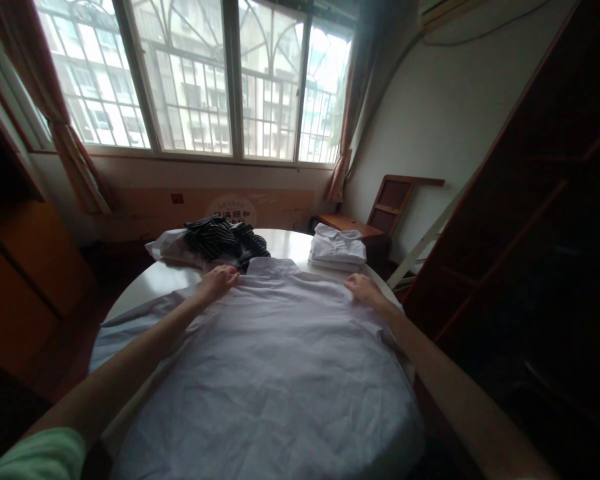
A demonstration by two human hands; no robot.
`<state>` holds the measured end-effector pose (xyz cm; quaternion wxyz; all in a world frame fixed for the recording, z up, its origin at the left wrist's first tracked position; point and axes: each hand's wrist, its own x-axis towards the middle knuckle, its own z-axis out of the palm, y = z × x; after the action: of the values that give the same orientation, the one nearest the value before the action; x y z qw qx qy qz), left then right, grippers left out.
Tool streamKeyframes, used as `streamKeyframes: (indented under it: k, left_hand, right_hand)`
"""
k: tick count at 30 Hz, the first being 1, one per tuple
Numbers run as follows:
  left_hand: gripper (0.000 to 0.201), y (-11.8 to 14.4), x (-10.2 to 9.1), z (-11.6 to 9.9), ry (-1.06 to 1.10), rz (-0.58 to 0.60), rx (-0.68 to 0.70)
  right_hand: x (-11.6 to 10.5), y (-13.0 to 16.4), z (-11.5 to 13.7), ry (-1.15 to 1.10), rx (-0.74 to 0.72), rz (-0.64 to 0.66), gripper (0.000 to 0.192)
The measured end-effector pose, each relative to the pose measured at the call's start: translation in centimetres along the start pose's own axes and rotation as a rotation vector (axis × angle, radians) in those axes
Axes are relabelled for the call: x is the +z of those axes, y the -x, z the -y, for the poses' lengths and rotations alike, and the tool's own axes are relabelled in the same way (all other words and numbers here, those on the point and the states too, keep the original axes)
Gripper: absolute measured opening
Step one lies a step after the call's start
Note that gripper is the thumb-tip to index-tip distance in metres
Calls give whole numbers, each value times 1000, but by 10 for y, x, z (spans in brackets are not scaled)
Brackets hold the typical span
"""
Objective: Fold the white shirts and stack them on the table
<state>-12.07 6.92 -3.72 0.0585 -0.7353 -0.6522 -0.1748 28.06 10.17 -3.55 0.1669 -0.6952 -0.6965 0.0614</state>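
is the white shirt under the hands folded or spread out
Spread out. The white shirt lies flat across the round table, collar away from the person, left hand and right hand at its shoulders.

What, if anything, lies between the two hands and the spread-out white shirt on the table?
Nothing visible. The left hand and right hand both rest directly on the white shirt near its collar end. The striped clothes and folded white stack lie beyond it, apart.

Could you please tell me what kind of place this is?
Most likely a room in a home. A wide barred window with reddish curtains looks onto apartment blocks, dark wooden cupboards line the right wall, and both hands, left and right, rest on a pale crumpled shirt spread over a round white table.
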Motion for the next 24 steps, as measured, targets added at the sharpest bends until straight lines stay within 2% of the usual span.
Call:
streamKeyframes:
  k: [4, 7, 11, 15, 18, 21, 24]
  left_hand:
    - [49, -40, 0, -22, -52, 192, -110]
    - [50, -62, 2, -28, -28, 346, -189]
    - [37, -73, 8, -27, 72, 394, -232]
    - [17, -74, 14, -22, 238, 347, -184]
    - [16, -75, 15, -23, 264, 278, -185]
    - [19, -79, 14, -29, 260, 129, -182]
    - [22, -86, 16, -37, 196, -27, -198]
  right_hand:
    - [13, -31, 40, -116, -105, 24, 27]
    - [33, -51, 64, -190, -152, 63, 27]
    - [53, -71, 88, -236, -129, 73, 26]
    - [57, -77, 102, -254, -143, 80, 17]
    - [49, -77, 105, -297, -233, 85, 13]
    - [38, -81, 106, -339, -267, 62, 20]
    - [31, -86, 106, -349, -273, -41, 25]
